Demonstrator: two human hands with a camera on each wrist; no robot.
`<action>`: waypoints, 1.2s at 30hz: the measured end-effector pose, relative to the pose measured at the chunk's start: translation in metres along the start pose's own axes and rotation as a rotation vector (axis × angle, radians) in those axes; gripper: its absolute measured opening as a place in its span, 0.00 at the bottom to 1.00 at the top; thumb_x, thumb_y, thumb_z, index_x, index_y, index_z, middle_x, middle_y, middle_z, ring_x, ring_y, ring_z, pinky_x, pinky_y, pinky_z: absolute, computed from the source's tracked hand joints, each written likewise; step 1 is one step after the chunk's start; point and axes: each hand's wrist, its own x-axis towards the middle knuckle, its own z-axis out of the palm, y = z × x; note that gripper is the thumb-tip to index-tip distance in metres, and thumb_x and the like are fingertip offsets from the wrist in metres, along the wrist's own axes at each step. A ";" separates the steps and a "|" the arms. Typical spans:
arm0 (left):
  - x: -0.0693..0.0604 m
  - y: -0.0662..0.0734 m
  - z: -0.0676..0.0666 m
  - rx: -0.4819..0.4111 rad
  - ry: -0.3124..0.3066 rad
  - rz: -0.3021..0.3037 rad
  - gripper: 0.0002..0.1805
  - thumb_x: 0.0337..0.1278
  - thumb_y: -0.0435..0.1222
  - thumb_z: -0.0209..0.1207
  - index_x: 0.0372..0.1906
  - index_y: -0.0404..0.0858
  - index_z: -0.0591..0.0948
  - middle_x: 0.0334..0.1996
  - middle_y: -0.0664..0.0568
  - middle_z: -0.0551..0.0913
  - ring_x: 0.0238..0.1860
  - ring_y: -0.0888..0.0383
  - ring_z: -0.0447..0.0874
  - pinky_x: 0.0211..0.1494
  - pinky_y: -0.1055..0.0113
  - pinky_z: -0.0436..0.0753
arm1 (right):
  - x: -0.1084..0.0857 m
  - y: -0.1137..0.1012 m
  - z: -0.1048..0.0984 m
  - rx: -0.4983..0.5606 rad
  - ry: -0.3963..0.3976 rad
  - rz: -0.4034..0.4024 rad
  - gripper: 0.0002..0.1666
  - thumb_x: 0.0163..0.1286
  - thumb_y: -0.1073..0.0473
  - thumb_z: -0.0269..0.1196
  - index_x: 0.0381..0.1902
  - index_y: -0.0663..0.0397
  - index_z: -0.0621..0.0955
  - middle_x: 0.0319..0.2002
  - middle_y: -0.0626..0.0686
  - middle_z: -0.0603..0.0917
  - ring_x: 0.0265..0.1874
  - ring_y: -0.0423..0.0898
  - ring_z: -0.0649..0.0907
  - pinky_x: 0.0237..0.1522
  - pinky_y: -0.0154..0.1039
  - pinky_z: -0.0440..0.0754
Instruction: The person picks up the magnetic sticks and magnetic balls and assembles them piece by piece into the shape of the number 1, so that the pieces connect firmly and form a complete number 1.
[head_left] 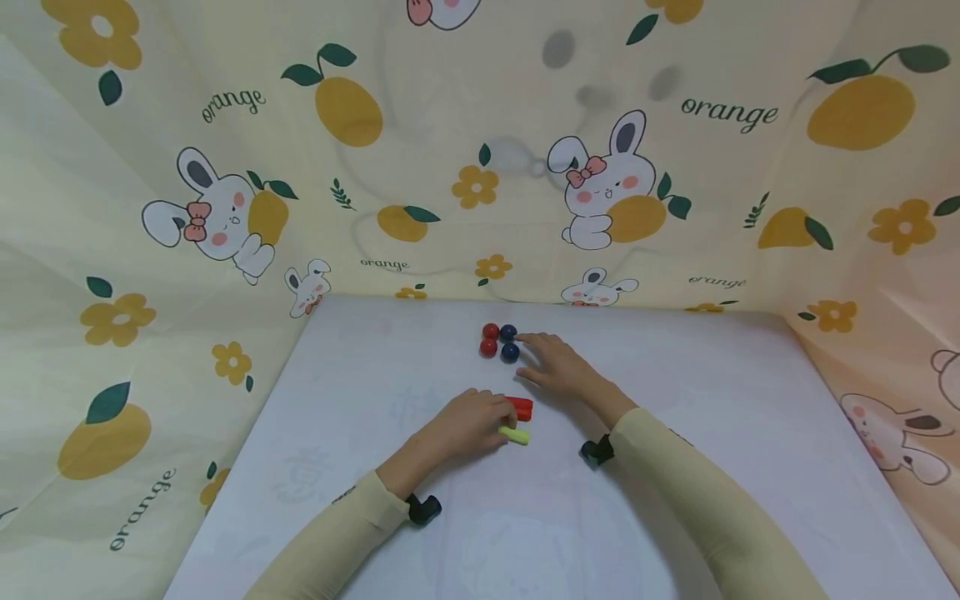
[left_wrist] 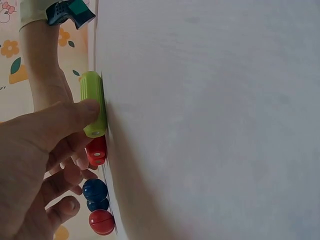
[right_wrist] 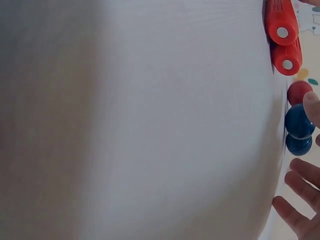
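Observation:
A yellow-green ribbed cylinder (head_left: 517, 436) lies on the white table at my left hand (head_left: 468, 421). In the left wrist view the thumb lies across this cylinder (left_wrist: 91, 87), with the fingers curled behind it, so the hand pinches its end. Just beyond are two red cylinders (head_left: 521, 407), side by side, partly covered by the left fingers. Farther back, two red balls (head_left: 488, 347) and two dark blue balls (head_left: 510, 352) sit in a close square. My right hand (head_left: 558, 367) hovers beside the blue balls, fingers spread and relaxed; whether a fingertip touches one I cannot tell.
The white tabletop (head_left: 675, 375) extends around both hands. A patterned cloth (head_left: 510, 108) with oranges and rabbits hangs behind the table and at its sides. Each wrist carries a small black camera mount (head_left: 597, 451).

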 end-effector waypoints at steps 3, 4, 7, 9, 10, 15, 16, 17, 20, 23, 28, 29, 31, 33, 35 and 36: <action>-0.001 0.002 -0.002 -0.007 -0.005 0.003 0.14 0.68 0.45 0.72 0.55 0.52 0.88 0.51 0.62 0.88 0.51 0.61 0.84 0.63 0.61 0.80 | 0.000 -0.003 0.000 0.003 0.005 -0.008 0.42 0.75 0.47 0.71 0.81 0.46 0.69 0.78 0.60 0.72 0.77 0.63 0.69 0.75 0.68 0.67; -0.002 0.002 -0.002 -0.011 -0.008 0.005 0.15 0.68 0.45 0.72 0.56 0.52 0.88 0.51 0.62 0.88 0.51 0.61 0.84 0.63 0.61 0.81 | 0.001 -0.003 0.000 0.002 0.007 -0.010 0.42 0.75 0.47 0.71 0.81 0.47 0.69 0.78 0.60 0.72 0.77 0.63 0.69 0.74 0.68 0.67; -0.005 0.001 -0.001 -0.029 -0.014 0.007 0.17 0.68 0.45 0.71 0.59 0.50 0.88 0.52 0.59 0.87 0.50 0.61 0.83 0.62 0.63 0.82 | 0.002 -0.004 0.002 -0.011 0.009 -0.009 0.42 0.75 0.47 0.71 0.81 0.46 0.69 0.77 0.60 0.72 0.77 0.63 0.70 0.74 0.67 0.67; -0.006 0.000 0.001 -0.051 -0.010 0.001 0.18 0.69 0.45 0.70 0.61 0.50 0.88 0.52 0.58 0.86 0.48 0.62 0.83 0.60 0.65 0.83 | 0.004 -0.003 0.004 -0.020 0.009 -0.007 0.42 0.75 0.47 0.71 0.81 0.46 0.69 0.77 0.60 0.73 0.77 0.63 0.70 0.75 0.66 0.68; -0.007 -0.001 0.001 -0.065 -0.005 -0.005 0.18 0.69 0.45 0.70 0.61 0.50 0.88 0.52 0.58 0.86 0.48 0.62 0.82 0.59 0.66 0.83 | 0.006 -0.003 0.005 -0.024 0.007 -0.002 0.42 0.75 0.47 0.71 0.81 0.45 0.69 0.77 0.60 0.73 0.77 0.62 0.70 0.75 0.66 0.68; -0.012 -0.007 0.000 -0.176 0.029 -0.041 0.17 0.68 0.44 0.70 0.59 0.51 0.89 0.50 0.60 0.84 0.44 0.65 0.80 0.53 0.70 0.82 | 0.009 -0.002 0.007 -0.038 0.001 0.008 0.42 0.75 0.46 0.71 0.81 0.45 0.69 0.76 0.60 0.73 0.76 0.62 0.71 0.75 0.65 0.68; -0.012 -0.007 -0.001 -0.201 0.036 -0.043 0.17 0.68 0.44 0.70 0.59 0.51 0.88 0.50 0.60 0.84 0.43 0.65 0.79 0.51 0.71 0.81 | 0.009 -0.002 0.008 -0.040 0.002 0.009 0.42 0.75 0.46 0.71 0.81 0.45 0.69 0.76 0.60 0.74 0.76 0.62 0.71 0.75 0.65 0.68; -0.013 -0.008 -0.002 -0.224 0.044 -0.044 0.16 0.68 0.44 0.70 0.59 0.51 0.88 0.49 0.60 0.84 0.42 0.65 0.79 0.50 0.71 0.81 | 0.009 -0.002 0.008 -0.040 0.003 0.009 0.42 0.75 0.46 0.71 0.81 0.45 0.69 0.76 0.60 0.74 0.76 0.62 0.71 0.75 0.66 0.68; -0.017 -0.010 -0.004 -0.284 0.067 -0.040 0.15 0.69 0.43 0.70 0.58 0.51 0.88 0.48 0.61 0.83 0.40 0.64 0.78 0.45 0.72 0.79 | 0.009 -0.003 0.009 -0.046 0.007 0.012 0.41 0.75 0.46 0.71 0.81 0.45 0.70 0.77 0.60 0.73 0.76 0.62 0.71 0.75 0.67 0.66; -0.019 -0.010 -0.006 -0.337 0.083 -0.032 0.15 0.70 0.42 0.70 0.58 0.50 0.87 0.47 0.61 0.82 0.41 0.63 0.78 0.44 0.72 0.78 | 0.009 -0.003 0.010 -0.055 0.008 0.014 0.41 0.75 0.46 0.70 0.80 0.44 0.70 0.77 0.60 0.73 0.76 0.63 0.71 0.75 0.68 0.65; -0.023 -0.010 -0.008 -0.427 0.099 -0.029 0.14 0.70 0.39 0.70 0.57 0.49 0.85 0.46 0.60 0.82 0.42 0.63 0.78 0.46 0.72 0.80 | 0.010 -0.005 0.010 -0.081 0.010 0.006 0.40 0.75 0.46 0.71 0.80 0.43 0.71 0.76 0.60 0.74 0.75 0.63 0.71 0.75 0.69 0.65; -0.023 -0.010 -0.009 -0.452 0.104 -0.027 0.14 0.70 0.39 0.70 0.57 0.48 0.85 0.47 0.59 0.82 0.43 0.63 0.78 0.46 0.72 0.80 | 0.010 -0.005 0.009 -0.085 0.012 0.006 0.39 0.75 0.46 0.71 0.80 0.43 0.72 0.76 0.60 0.74 0.75 0.63 0.72 0.75 0.69 0.66; -0.024 -0.010 -0.009 -0.496 0.115 -0.022 0.14 0.71 0.37 0.69 0.57 0.47 0.84 0.48 0.58 0.83 0.44 0.63 0.79 0.48 0.71 0.81 | 0.010 -0.006 0.009 -0.091 0.016 0.006 0.39 0.75 0.47 0.71 0.79 0.44 0.72 0.76 0.60 0.75 0.75 0.63 0.72 0.74 0.69 0.66; -0.025 -0.010 -0.010 -0.550 0.128 -0.016 0.14 0.72 0.36 0.69 0.58 0.46 0.83 0.49 0.57 0.84 0.45 0.62 0.79 0.50 0.70 0.82 | 0.010 -0.006 0.009 -0.094 0.019 0.008 0.39 0.75 0.47 0.72 0.79 0.44 0.73 0.75 0.60 0.75 0.75 0.62 0.73 0.74 0.69 0.66; -0.025 -0.010 -0.010 -0.594 0.136 -0.019 0.15 0.73 0.35 0.68 0.59 0.45 0.83 0.50 0.57 0.85 0.46 0.61 0.80 0.52 0.69 0.82 | 0.011 -0.007 0.010 -0.094 0.024 0.012 0.39 0.75 0.47 0.72 0.78 0.44 0.73 0.75 0.59 0.75 0.75 0.62 0.73 0.75 0.68 0.66; -0.025 -0.010 -0.010 -0.608 0.140 -0.023 0.15 0.73 0.35 0.67 0.60 0.44 0.82 0.51 0.57 0.85 0.47 0.61 0.80 0.53 0.68 0.82 | 0.011 -0.007 0.010 -0.092 0.027 0.014 0.38 0.75 0.47 0.72 0.78 0.44 0.73 0.75 0.59 0.75 0.75 0.62 0.73 0.75 0.68 0.66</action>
